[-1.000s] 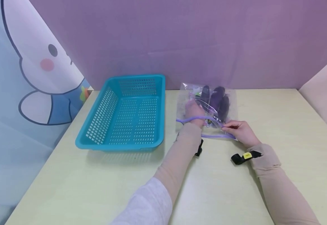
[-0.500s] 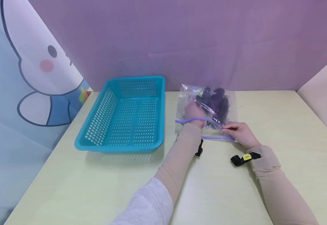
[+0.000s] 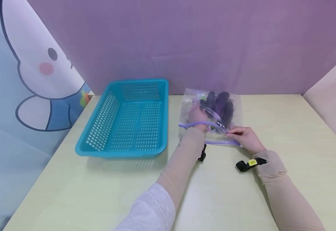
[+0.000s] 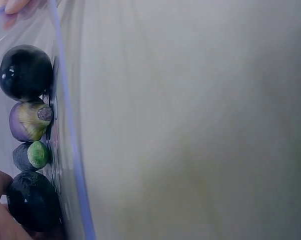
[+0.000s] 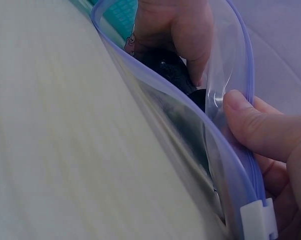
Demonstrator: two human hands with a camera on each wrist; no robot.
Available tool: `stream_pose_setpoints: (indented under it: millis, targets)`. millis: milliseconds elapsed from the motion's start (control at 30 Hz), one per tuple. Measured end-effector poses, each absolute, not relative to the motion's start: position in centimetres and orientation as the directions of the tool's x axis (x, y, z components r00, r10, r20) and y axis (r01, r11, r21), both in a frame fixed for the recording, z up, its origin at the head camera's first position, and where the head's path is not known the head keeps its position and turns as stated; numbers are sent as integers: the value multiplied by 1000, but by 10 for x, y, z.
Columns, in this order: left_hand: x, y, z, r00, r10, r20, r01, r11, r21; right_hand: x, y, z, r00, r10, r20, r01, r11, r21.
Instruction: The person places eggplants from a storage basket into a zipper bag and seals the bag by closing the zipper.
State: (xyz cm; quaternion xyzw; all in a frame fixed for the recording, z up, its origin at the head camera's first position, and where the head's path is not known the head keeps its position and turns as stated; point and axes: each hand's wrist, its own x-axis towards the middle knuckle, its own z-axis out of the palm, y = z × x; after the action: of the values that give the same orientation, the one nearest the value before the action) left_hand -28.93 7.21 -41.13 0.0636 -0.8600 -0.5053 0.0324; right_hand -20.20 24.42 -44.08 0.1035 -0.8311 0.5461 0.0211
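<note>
A clear plastic zip bag [image 3: 236, 120] with purple zip strips lies at the back of the table, its mouth spread towards me. My left hand [image 3: 196, 115] reaches inside, thumb and fingers around a dark, rounded-end eggplant-like vegetable [image 4: 34, 200]. Beside that one, in the left wrist view, lie a green-ended dark piece [image 4: 30, 156], a purple and yellowish piece [image 4: 30, 121] and a large glossy dark one [image 4: 25, 72]. With thumb and fingers, my right hand [image 3: 247, 138] pinches the bag's upper zip edge near its right end, close to the white slider [image 5: 259, 220].
To the left of the bag stands a turquoise plastic basket [image 3: 164, 128] with perforated walls and floor. A purple backdrop [image 3: 168, 48] rises right behind the table [image 3: 214, 189]. Black straps [image 3: 244, 166] hang from both wrists.
The whole head view has shifted slightly down and left. Both hands keep their places at the bag, the left inside it and the right on its edge.
</note>
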Motion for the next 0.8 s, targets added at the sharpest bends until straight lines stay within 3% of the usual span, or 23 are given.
stream_pose_setpoints:
  millis: [133,267,533,800]
  targets:
    - [-294,67,-414,-989,-150,-6,-93,580,809,-203,241,-441,-978,-150,143,-192,398,-897]
    - [-295,67,-413,-972,-237,2,-175,725,666,-205,239,-441,-977,-159,144,-198,405,-893]
    - [-295,66,-415,-967,-255,24,-169,707,687,-205,241,-440,-977,-151,151,-203,430,-880]
    - [-282,68,-408,-960,-277,33,-200,765,612,-204,244,-439,-978,-158,138,-193,416,-889]
